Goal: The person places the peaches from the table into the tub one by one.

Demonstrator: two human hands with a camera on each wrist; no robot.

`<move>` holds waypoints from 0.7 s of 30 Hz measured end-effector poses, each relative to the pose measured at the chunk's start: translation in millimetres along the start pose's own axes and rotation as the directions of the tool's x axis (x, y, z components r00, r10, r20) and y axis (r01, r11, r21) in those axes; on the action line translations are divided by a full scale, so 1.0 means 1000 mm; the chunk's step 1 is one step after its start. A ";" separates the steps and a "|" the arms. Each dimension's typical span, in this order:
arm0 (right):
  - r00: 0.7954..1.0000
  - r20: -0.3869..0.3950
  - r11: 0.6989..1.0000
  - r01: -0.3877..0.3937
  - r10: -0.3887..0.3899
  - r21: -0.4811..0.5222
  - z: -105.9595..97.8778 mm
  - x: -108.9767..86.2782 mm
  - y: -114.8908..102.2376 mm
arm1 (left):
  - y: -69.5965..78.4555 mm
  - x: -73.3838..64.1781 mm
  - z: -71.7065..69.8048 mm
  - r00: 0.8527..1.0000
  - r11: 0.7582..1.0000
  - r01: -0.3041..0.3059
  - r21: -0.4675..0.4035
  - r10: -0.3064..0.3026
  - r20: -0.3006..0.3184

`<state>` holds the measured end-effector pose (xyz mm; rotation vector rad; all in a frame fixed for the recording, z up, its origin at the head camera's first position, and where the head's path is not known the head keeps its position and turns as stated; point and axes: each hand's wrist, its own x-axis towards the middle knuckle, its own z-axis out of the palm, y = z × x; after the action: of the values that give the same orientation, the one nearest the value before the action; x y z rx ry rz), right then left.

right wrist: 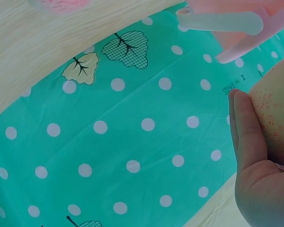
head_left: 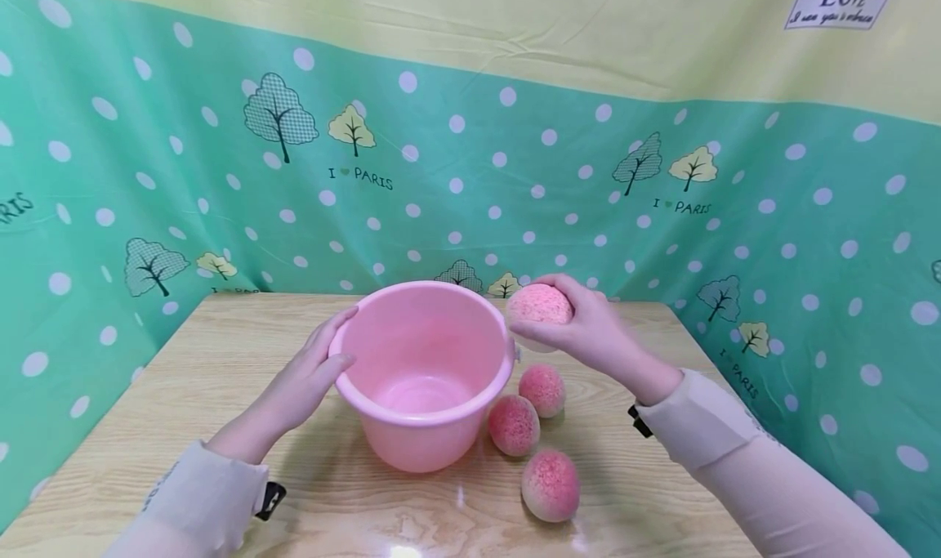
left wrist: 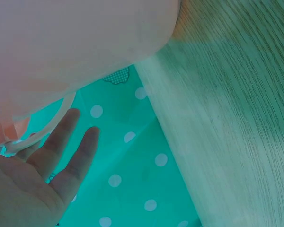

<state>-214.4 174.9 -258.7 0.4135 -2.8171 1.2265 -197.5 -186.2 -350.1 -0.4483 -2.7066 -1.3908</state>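
A pink plastic bucket (head_left: pixel 422 448) stands on the table with its mouth facing up and a little towards me. My left hand (head_left: pixel 305 382) holds its left rim, thumb over the edge and fingers along the outside. In my right hand (head_left: pixel 599 337) is a pink-and-cream peach (head_left: pixel 540 305), gripped between thumb and fingers beside the bucket's right rim. The right wrist view shows the peach's paler, red-speckled side (right wrist: pixel 277 111) against the fingers. Three more peaches lie right of the bucket: one behind (head_left: pixel 542 390), one in the middle (head_left: pixel 514 426) and one in front (head_left: pixel 550 485).
The wooden table (head_left: pixel 243 337) ends at a green dotted curtain (head_left: pixel 456 190) at the back and sides. A pale handle (right wrist: pixel 222 22) hangs on the bucket's outside. The bucket's visible floor (head_left: pixel 419 395) is bare pink plastic.
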 end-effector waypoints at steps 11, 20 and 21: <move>1.000 -0.008 0.998 -0.006 0.007 0.068 0.009 0.004 -0.002 | -0.001 0.001 0.001 1.000 1.000 -0.003 -0.001 0.003 -0.004; 1.000 0.006 0.997 0.008 -0.008 0.083 0.015 0.008 -0.004 | -0.003 0.001 0.001 1.000 1.000 -0.004 -0.011 0.004 -0.003; 1.000 0.006 0.997 0.008 -0.008 0.079 0.016 0.009 -0.004 | -0.002 0.001 0.001 1.000 1.000 -0.003 -0.013 0.003 -0.003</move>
<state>-220.5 158.6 -265.3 0.4324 -2.7762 1.3402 -199.1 -186.2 -352.6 -0.4508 -2.6955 -1.4076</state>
